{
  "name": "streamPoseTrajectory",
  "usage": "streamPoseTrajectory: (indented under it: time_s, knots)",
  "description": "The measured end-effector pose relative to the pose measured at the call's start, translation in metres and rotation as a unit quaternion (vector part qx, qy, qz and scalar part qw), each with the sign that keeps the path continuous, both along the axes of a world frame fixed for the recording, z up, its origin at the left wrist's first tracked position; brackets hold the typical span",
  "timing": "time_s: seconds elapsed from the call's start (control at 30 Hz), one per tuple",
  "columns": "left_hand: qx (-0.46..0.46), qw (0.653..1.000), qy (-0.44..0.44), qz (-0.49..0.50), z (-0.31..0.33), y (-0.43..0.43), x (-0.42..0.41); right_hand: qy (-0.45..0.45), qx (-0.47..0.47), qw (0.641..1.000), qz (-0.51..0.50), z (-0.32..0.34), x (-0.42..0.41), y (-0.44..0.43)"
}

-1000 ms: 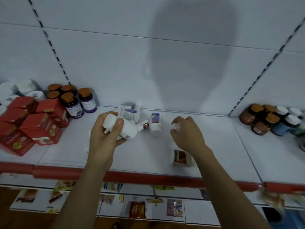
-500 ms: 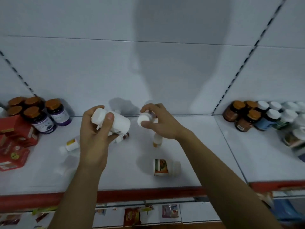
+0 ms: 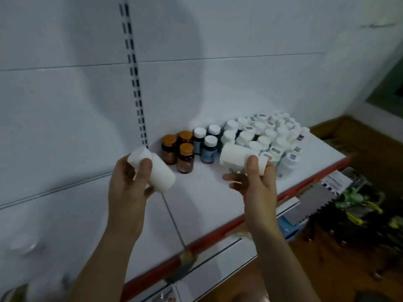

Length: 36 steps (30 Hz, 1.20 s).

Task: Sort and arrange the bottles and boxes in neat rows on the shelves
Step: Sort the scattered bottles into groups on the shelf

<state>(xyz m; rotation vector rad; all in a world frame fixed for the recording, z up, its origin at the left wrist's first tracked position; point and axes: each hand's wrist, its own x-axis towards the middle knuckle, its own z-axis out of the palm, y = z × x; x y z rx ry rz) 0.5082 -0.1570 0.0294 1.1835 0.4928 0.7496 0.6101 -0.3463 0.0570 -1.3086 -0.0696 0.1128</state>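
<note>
One long white shelf (image 3: pixel 207 199), edged in red along its front, is seen. A crowd of white-capped bottles (image 3: pixel 263 136) is packed at the shelf's right end. Above the shelf's middle, the left hand (image 3: pixel 126 190) is curled round a tilted white bottle (image 3: pixel 162 175), its thumb pressed just below the cap. Nearer the shelf's right end, the right hand (image 3: pixel 259 188) is clamped on a second white bottle (image 3: pixel 233 155), held sideways. Three amber bottles (image 3: pixel 185 162) with orange caps and three blue bottles (image 3: pixel 208 152) with white caps are stood upright at the shelf's back.
</note>
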Motion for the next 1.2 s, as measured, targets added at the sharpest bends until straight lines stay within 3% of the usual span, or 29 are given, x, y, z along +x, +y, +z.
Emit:
streamPoseTrajectory:
  time_s: [0.1, 0.23, 0.37, 0.5, 0.77, 0.9, 1.03, 1.2]
  knots:
    - [0.046, 0.997, 0.027, -0.056, -0.017, -0.058, 0.064, -0.053, -0.07, 0.993, -0.075, -0.009, 0.048, -0.067]
    - [0.13, 0.985, 0.106, -0.045, -0.042, -0.102, 0.122, -0.145, -0.256, 0.945, -0.143, -0.037, 0.105, -0.129]
    - [0.136, 0.977, 0.154, -0.053, -0.055, -0.123, 0.145, -0.196, -0.398, 0.896, -0.019, -0.062, 0.138, -0.144]
    - [0.167, 0.967, 0.171, -0.082, -0.059, -0.132, 0.16, -0.266, -0.467, 0.842, 0.046, -0.074, 0.146, -0.131]
    - [0.204, 0.949, 0.176, -0.161, -0.065, -0.137, 0.172, -0.32, -0.475, 0.82, -0.007, -0.073, 0.153, -0.135]
    - [0.251, 0.915, 0.189, -0.253, -0.055, -0.125, 0.156, -0.335, -0.427, 0.837, -0.067, -0.062, 0.143, -0.115]
    - [0.47, 0.823, 0.276, -0.161, -0.04, -0.073, 0.104, -0.391, -0.372, 0.839, -0.074, -0.048, 0.122, -0.064]
    - [0.516, 0.765, 0.384, 0.035, -0.028, 0.02, -0.03, -0.422, -0.351, 0.831, 0.092, -0.049, 0.067, 0.041]
